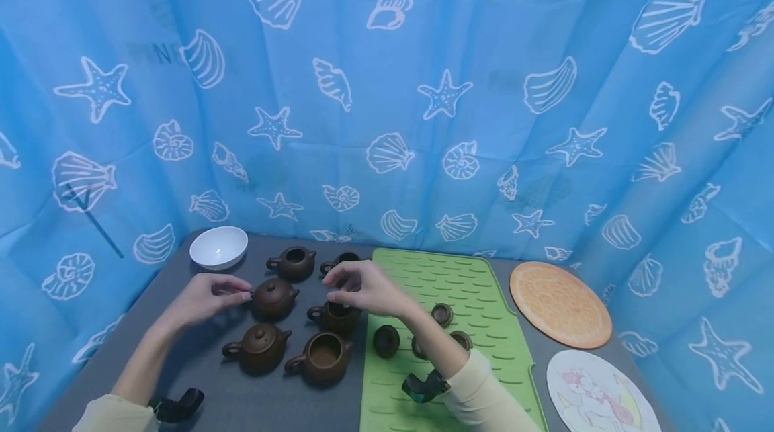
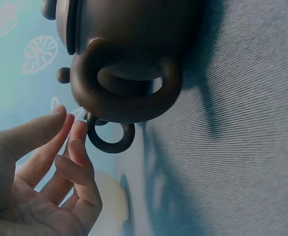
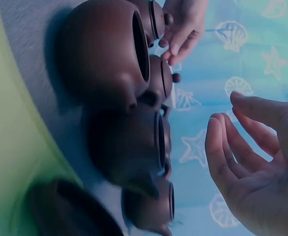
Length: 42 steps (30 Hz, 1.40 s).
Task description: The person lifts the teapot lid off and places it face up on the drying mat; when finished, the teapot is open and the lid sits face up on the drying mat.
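A lidded brown teapot [image 1: 274, 299] stands in the left group, and my left hand [image 1: 208, 296] is at its handle [image 2: 110, 147]. In the left wrist view the fingertips are beside the handle's upper end, with no grip on it visible. My right hand [image 1: 369, 287] hovers over an uncovered teapot [image 1: 336, 319], with thumb and fingers apart and nothing between them. In front stand another lidded teapot [image 1: 258, 348] and an uncovered teapot [image 1: 323, 358]. Two more uncovered teapots [image 1: 293, 263] are farther back, one partly hidden by my right hand.
Several small brown lids, one a dark lid [image 1: 385, 340], lie on the green mat [image 1: 423, 277]. A white bowl [image 1: 219, 248] sits at the back left. On the right are an orange round mat [image 1: 560, 304] and a white round mat [image 1: 595, 392]. A blue curtain [image 1: 387, 96] surrounds the table.
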{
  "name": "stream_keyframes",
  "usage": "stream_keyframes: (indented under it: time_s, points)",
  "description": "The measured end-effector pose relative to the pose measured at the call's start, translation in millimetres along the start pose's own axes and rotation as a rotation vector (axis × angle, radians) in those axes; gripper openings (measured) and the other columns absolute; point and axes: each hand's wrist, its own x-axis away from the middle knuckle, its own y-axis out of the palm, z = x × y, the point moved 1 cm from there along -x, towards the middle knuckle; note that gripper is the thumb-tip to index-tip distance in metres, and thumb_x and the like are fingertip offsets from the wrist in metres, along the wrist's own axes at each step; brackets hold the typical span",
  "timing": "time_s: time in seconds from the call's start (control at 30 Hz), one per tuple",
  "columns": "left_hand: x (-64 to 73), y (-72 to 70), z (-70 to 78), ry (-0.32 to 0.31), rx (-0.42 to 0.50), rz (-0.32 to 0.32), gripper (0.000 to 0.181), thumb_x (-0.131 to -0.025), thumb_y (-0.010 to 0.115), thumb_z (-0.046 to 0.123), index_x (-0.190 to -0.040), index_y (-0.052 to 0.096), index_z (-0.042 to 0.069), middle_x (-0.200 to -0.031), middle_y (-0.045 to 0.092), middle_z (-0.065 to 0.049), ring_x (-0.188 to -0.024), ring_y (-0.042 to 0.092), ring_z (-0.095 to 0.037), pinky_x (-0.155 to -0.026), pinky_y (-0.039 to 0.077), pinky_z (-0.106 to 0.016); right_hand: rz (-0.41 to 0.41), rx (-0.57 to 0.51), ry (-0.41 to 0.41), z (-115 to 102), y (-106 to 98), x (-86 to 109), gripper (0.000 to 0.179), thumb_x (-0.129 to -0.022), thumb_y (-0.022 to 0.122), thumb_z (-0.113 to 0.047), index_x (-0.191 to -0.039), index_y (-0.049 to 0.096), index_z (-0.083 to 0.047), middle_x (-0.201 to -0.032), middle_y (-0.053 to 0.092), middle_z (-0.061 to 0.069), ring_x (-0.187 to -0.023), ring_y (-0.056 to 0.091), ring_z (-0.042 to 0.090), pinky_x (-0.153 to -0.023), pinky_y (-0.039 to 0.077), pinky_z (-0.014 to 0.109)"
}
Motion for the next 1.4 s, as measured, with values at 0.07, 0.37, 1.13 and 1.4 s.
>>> stream_keyframes:
  time_s: [0.07, 0.37, 1.13, 1.4]
  points:
    - [1.3, 1.5, -2.0, -0.01, 0.008, 0.004, 0.036, -0.104, 0.074, 0.03, -0.129, 0.076, 0.003, -0.12, 0.079, -0.016, -0.107, 0.074, -0.028, -0.08, 0.061, -0.036, -0.017, -0.004, -0.014, -1, 6, -9.4, 0.022, -0.101, 0.076, -0.01, -0.123, 0.075, -0.006, -0.122, 0.076, 0.021, -0.089, 0.076, 0.029, -0.073, 0.062, 0.021]
    - [1.4, 8.9, -10.7, -0.061, 0.058, 0.042, 0.036, -0.106, 0.072, 0.024, -0.131, 0.072, -0.001, -0.111, 0.078, -0.014, -0.095, 0.072, -0.025, -0.074, 0.06, -0.035, -0.088, -0.093, 0.052, -6, 36, -56.7, 0.028, -0.103, 0.075, -0.011, -0.127, 0.073, 0.001, -0.123, 0.076, 0.019, -0.095, 0.078, 0.044, -0.075, 0.068, 0.031]
    - [-2.2, 12.1, -20.9, -0.135, 0.1, 0.091, 0.039, -0.109, 0.068, 0.032, -0.133, 0.074, 0.002, -0.124, 0.077, -0.019, -0.107, 0.067, -0.027, -0.075, 0.056, -0.032, 0.01, -0.133, 0.303, 1, 79, -101.8, 0.012, -0.103, 0.074, -0.009, -0.113, 0.078, -0.003, -0.08, 0.067, 0.001, -0.067, 0.064, 0.01, -0.062, 0.064, 0.024]
    - [-0.9, 14.3, -22.4, -0.143, 0.099, 0.086, 0.041, -0.108, 0.068, 0.036, -0.133, 0.074, 0.004, -0.127, 0.076, -0.019, -0.112, 0.067, -0.029, -0.079, 0.056, -0.032, 0.008, -0.081, 0.291, -2, 80, -102.0, 0.011, -0.105, 0.072, -0.01, -0.111, 0.077, -0.003, -0.078, 0.062, -0.002, -0.064, 0.061, 0.008, -0.06, 0.062, 0.022]
